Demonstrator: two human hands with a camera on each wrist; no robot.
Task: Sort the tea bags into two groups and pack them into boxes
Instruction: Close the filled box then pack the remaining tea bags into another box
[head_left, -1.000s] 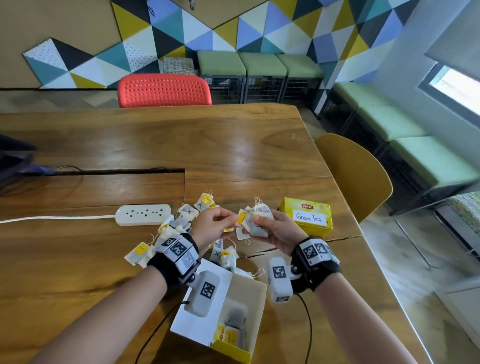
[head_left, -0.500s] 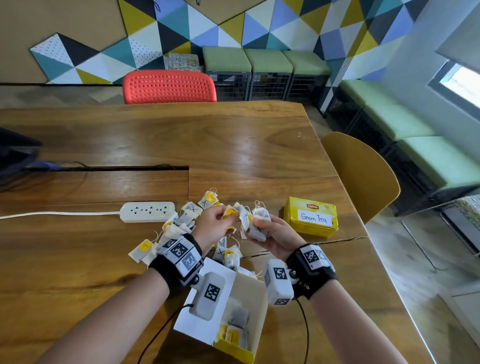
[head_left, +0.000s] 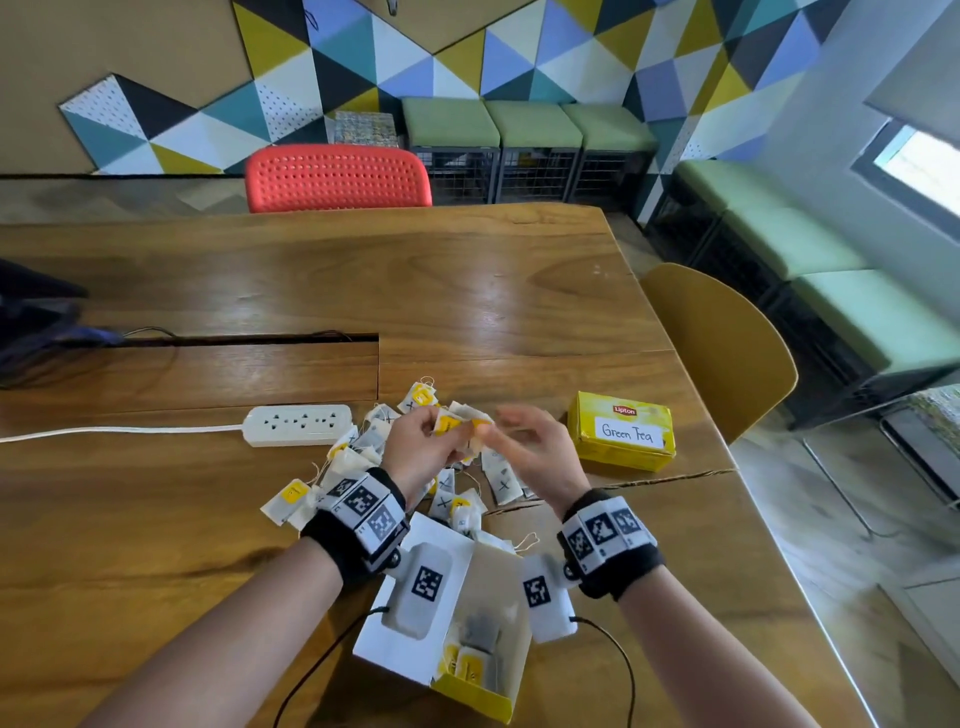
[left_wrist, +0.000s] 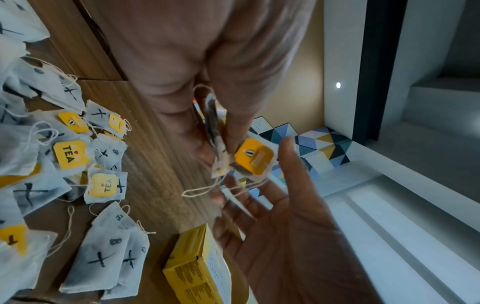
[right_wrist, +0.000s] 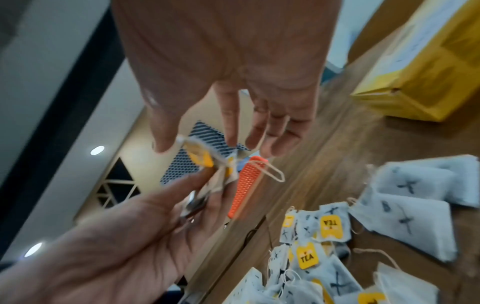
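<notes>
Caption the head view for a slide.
Left hand pinches white paper tea bags, open right hand alongside, above loose bags on the wooden table.

The far half of the table (head_left: 363, 270) is bare wood, so a hand could move there freely. Close in, a pile of tea bags (head_left: 363, 447) covers the middle, with a power strip (head_left: 298, 425) and its cord on the left and a shut yellow box (head_left: 621, 434) on the right. An open box (head_left: 483, 623) sits near the front edge under the wrists, and bare wood lies on both sides of it.
</notes>
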